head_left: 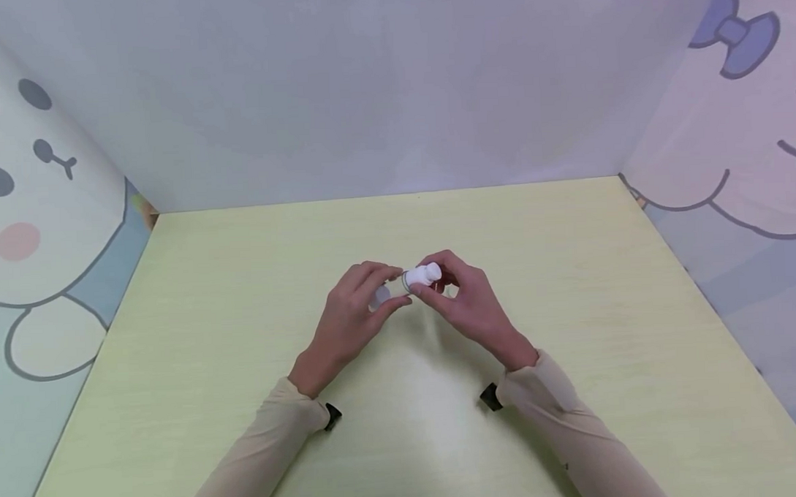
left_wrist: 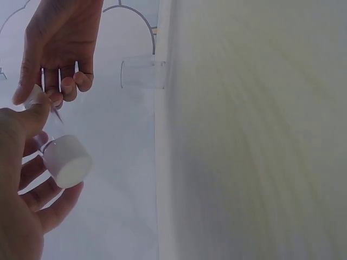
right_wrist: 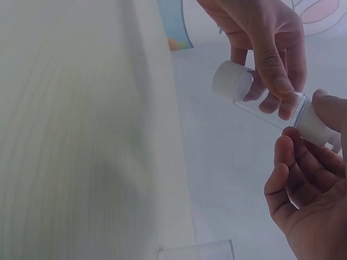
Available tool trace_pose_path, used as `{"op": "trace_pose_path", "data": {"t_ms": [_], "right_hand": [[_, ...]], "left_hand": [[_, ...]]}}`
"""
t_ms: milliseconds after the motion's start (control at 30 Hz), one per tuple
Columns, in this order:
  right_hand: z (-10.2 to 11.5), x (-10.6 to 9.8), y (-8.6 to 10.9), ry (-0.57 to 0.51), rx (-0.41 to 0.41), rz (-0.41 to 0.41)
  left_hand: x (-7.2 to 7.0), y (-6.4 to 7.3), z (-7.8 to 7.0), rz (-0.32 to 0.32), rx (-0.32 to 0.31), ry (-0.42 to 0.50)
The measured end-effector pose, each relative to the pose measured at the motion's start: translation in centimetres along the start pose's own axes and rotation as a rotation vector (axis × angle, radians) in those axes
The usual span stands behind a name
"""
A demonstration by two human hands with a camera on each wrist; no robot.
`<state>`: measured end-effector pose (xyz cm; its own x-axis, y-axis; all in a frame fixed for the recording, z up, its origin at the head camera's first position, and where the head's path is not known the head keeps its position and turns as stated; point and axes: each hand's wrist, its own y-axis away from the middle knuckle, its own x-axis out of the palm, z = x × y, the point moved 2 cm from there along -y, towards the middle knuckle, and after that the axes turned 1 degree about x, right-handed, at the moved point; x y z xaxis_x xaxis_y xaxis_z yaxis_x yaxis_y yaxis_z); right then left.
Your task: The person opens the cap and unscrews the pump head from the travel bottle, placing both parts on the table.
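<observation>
Above the table (head_left: 244, 356), the left hand (head_left: 350, 309), fingers curled, grips the bottle (head_left: 395, 286) by its clear body while the right hand (head_left: 471, 303) pinches its white top (head_left: 417, 277), likely keeping both ends steady

Booth-like nook: pale tabletop (head_left: 253, 253) between 2 cartoon-printed side walls (head_left: 62, 238).

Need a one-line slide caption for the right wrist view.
Left hand grips a clear bottle while the right hand pinches its white top.
</observation>
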<state>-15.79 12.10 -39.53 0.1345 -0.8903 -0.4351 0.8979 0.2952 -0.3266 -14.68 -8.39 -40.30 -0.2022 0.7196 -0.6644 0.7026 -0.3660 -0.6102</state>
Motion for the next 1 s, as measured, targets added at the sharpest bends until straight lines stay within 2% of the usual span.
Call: {"op": "trace_pose_path", "data": {"t_ms": [300,600,867,1000], "right_hand": [[0.22,-0.15,0.01,0.029,-0.037,0.030],[0.63,-0.53,0.23,0.060,-0.110,0.035],[0.85,-0.81,0.23,0.058,-0.183,0.081],[1.02,-1.01,0.08,0.062,-0.235,0.107]], "left_hand": [[0.20,0.10,-0.04,0.026,-0.018,0.166],[0.31,0.02,-0.15,0.027,-0.026,0.331],[0.51,0.06,-0.11,0.107,-0.080,0.462],[0.51,0.01,-0.06,0.110,-0.083,0.482]]}}
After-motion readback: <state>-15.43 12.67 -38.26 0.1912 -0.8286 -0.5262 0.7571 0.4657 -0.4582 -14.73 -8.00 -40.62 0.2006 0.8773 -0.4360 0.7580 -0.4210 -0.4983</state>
